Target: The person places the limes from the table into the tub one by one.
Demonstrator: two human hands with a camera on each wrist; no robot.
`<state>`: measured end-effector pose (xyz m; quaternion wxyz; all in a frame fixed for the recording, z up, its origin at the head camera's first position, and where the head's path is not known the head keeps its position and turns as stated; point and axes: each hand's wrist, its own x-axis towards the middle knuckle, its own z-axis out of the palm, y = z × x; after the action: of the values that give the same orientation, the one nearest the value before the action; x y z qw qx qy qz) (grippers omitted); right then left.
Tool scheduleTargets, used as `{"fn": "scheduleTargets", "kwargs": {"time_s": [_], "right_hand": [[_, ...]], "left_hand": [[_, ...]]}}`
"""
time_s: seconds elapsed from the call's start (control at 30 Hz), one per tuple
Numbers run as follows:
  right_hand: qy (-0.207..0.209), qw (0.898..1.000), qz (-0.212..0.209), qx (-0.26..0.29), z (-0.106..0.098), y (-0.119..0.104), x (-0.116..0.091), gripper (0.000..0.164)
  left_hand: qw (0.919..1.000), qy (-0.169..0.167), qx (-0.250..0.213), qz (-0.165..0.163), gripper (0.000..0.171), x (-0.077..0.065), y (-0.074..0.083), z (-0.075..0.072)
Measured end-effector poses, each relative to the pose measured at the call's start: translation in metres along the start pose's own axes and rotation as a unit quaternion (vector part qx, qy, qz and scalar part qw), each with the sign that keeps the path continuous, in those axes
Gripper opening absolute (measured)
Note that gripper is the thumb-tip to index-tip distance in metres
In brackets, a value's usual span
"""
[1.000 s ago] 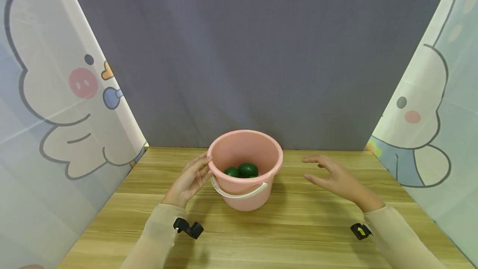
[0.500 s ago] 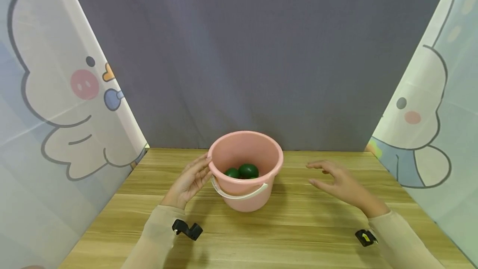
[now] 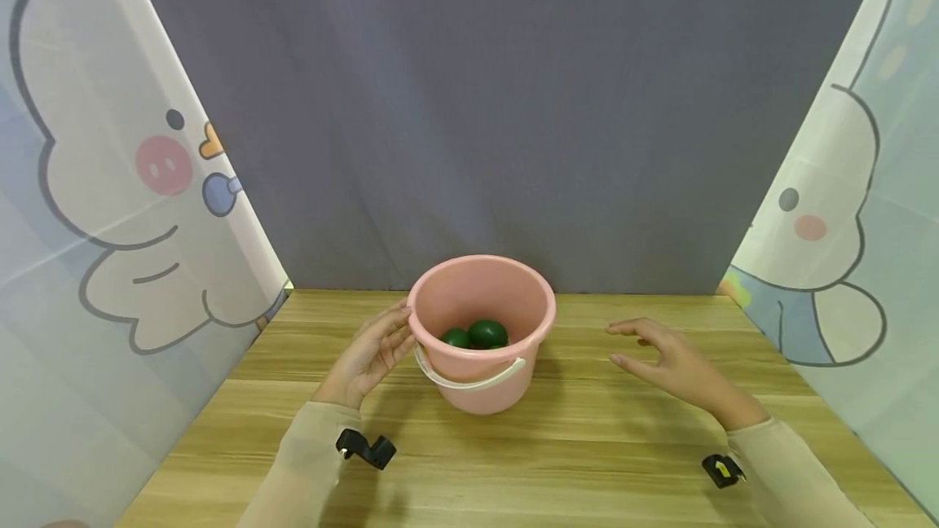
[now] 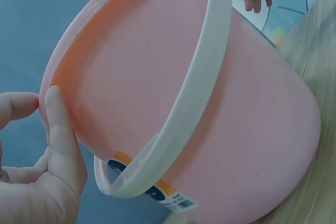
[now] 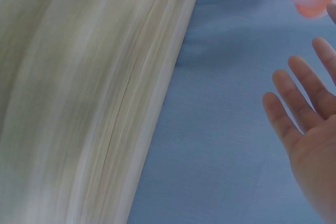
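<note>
A pink bucket [image 3: 480,385] stands upright on the table, its white handle [image 3: 469,385] hanging down at the front. Inside lie dark green, rounded, glossy things; the larger one [image 3: 487,334] sits right of a smaller one [image 3: 456,338]. My left hand [image 3: 370,357] is at the bucket's left side, fingertips touching just at the rim. In the left wrist view, the thumb [image 4: 60,129] lies fairly straight against the wall under the rim. My right hand [image 3: 678,365] hovers to the right of the bucket, apart from it, fingers spread and nothing in them.
The wood-grain table [image 3: 587,463] ends at a grey cloth backdrop [image 3: 506,121] just behind the bucket. Printed cartoon curtains, one at the left [image 3: 66,332] and one at the right [image 3: 910,267], flank it. A label [image 4: 178,200] shows on the bucket's wall.
My right hand has drifted a little to the right, away from the bucket. The left hand stays at the rim, and the bucket has not moved.
</note>
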<state>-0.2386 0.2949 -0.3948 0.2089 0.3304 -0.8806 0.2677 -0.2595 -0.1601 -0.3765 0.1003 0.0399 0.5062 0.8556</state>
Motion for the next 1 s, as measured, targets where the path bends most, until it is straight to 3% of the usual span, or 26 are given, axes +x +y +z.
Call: {"fn": "scheduleTargets", "kwargs": {"time_s": [0.3,0.5,0.67,1.0], "right_hand": [[-0.002,1.0,0.002,0.008,0.001,0.004,-0.004,0.04],[0.001,1.0,-0.001,0.005,0.002,0.006,-0.005,0.04],[0.006,1.0,-0.003,0.006,0.003,0.007,-0.008,0.04],[0.012,1.0,0.003,-0.006,0.004,0.01,-0.01,0.037]], "left_hand": [[0.9986,-0.007,0.052,0.01,0.049,-0.003,0.003,-0.01],[0.9983,-0.018,0.054,0.008,0.052,-0.004,0.003,-0.016],[0.9968,-0.005,0.08,0.008,0.053,-0.004,0.002,-0.019],[0.975,0.032,0.217,0.033,0.045,-0.004,-0.001,-0.03]]}}
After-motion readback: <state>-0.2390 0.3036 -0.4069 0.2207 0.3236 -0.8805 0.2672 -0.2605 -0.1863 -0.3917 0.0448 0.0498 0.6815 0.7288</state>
